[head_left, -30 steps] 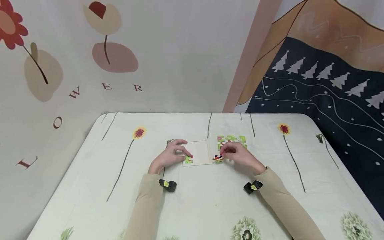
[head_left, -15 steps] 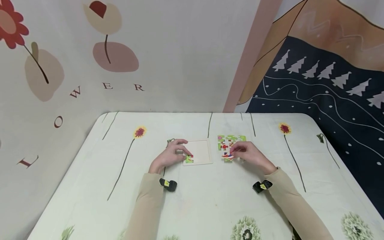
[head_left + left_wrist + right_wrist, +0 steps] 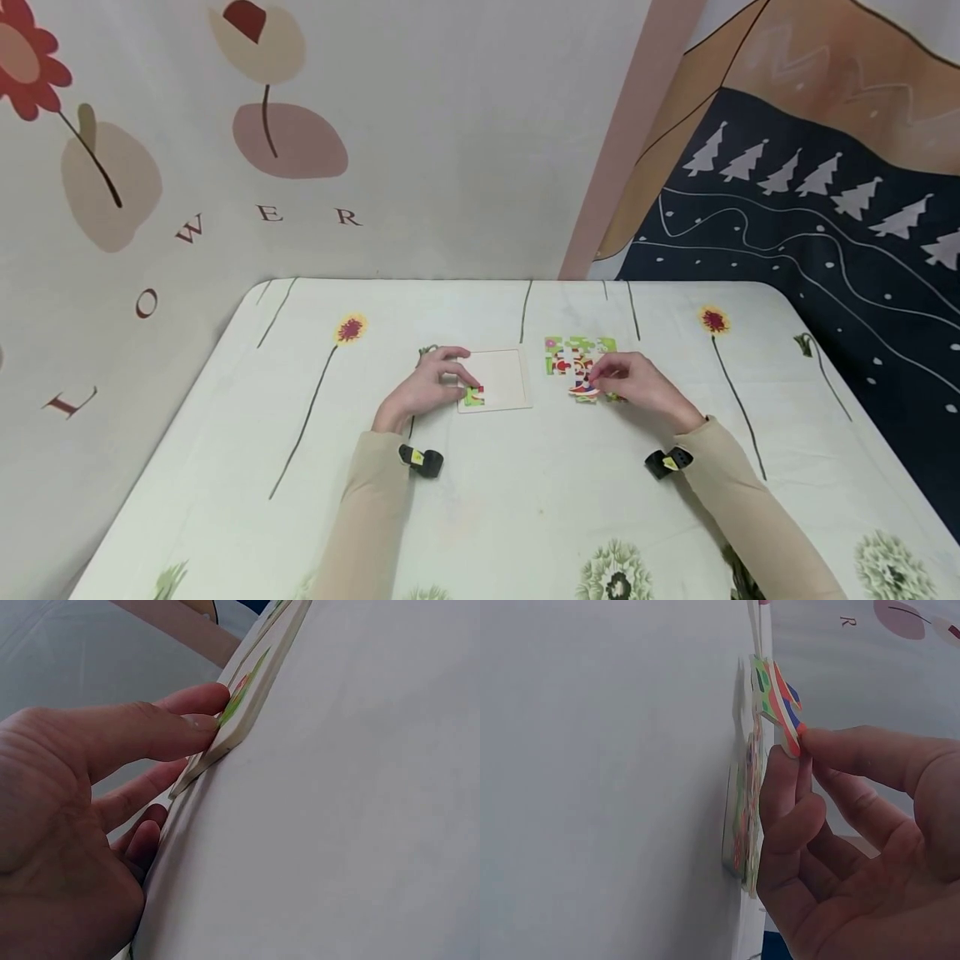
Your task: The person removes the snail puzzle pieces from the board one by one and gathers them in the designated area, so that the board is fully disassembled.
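Note:
My right hand pinches a jigsaw puzzle piece between thumb and fingertips. The piece carries red, white, blue and green print and is raised off the table, tilted. Several other pieces lie in a group just beyond and under that hand, partly hidden by it. On the left, a pale flat puzzle board lies on the table. A green and red piece sits in its near left corner. My left hand rests thumb and index fingertips on that corner piece, the other fingers spread along the board's left edge.
The table is covered by a white cloth with printed flowers. A pale printed curtain rises behind its far edge, and a dark one with white trees stands at the right. Each wrist wears a small black camera.
My right hand has moved right, away from the board, carrying the pinched puzzle piece over the loose group and turning it. My left hand stays at the board's corner.

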Demonstrator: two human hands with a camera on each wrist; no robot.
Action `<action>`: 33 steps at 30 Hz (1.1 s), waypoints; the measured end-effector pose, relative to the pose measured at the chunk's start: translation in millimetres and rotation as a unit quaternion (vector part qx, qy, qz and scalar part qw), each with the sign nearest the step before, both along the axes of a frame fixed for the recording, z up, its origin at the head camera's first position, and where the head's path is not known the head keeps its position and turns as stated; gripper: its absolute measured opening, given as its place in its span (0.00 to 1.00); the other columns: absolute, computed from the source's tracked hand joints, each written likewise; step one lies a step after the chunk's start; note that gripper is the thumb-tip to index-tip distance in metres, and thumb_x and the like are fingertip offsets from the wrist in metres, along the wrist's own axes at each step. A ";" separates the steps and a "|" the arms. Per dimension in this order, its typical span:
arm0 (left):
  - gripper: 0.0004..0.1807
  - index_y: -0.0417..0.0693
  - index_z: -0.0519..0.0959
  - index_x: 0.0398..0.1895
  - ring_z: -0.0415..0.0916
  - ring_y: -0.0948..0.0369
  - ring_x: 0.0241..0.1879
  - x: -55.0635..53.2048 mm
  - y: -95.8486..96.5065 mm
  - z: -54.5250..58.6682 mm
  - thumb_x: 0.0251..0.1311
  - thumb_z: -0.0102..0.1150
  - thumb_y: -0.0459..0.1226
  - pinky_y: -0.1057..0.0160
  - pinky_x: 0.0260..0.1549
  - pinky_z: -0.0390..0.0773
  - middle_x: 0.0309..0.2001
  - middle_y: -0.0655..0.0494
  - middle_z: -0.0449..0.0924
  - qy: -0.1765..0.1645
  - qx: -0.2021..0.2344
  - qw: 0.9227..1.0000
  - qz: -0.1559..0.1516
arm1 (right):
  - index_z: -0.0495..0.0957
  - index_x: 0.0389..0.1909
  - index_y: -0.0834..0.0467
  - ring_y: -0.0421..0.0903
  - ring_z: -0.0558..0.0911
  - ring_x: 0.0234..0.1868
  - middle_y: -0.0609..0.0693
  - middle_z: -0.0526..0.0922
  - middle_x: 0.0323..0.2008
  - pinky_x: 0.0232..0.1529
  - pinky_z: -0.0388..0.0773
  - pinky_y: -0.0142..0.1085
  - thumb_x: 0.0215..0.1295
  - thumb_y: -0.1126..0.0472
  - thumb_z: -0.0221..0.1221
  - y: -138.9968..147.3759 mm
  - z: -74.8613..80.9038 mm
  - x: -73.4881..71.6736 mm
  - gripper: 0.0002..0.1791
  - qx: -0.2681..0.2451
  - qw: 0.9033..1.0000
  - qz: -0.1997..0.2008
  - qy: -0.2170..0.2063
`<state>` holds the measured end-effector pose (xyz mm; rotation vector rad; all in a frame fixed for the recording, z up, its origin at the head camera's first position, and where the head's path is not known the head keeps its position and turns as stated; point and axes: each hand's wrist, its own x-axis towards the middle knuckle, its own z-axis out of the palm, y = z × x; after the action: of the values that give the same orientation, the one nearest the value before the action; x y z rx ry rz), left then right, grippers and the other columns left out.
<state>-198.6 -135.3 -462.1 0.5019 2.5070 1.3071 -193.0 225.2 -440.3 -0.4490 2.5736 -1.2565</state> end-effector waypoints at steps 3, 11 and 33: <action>0.08 0.45 0.88 0.36 0.44 0.40 0.75 0.3 -0.3 1.3 0.56 0.63 0.28 0.32 0.71 0.43 0.71 0.45 0.65 -0.003 0.001 1.000 0.002 | 0.83 0.37 0.63 0.42 0.78 0.35 0.56 0.84 0.35 0.39 0.73 0.31 0.64 0.65 0.62 1.4 1.0 -0.1 0.05 0.008 1.000 0.005 0.008; 0.08 0.45 0.88 0.36 0.45 0.40 0.75 0.7 -0.9 2.0 0.56 0.63 0.28 0.32 0.70 0.46 0.70 0.44 0.65 0.002 0.002 1.000 0.001 | 0.82 0.37 0.63 0.42 0.75 0.33 0.56 0.83 0.35 0.35 0.73 0.31 0.65 0.67 0.61 2.6 1.9 -2.0 0.04 0.020 1.000 0.012 0.002; 0.08 0.46 0.88 0.37 0.45 0.40 0.75 0.1 -1.0 0.9 0.57 0.62 0.28 0.32 0.70 0.44 0.71 0.44 0.65 0.000 0.002 1.000 -0.001 | 0.82 0.38 0.62 0.43 0.72 0.32 0.54 0.81 0.33 0.32 0.69 0.31 0.65 0.67 0.61 2.7 -0.9 -7.0 0.04 0.044 0.999 0.023 -0.002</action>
<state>-198.5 -136.3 -461.2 0.5054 2.5042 1.3102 -200.1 227.8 -441.1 -0.4832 2.5877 -1.1222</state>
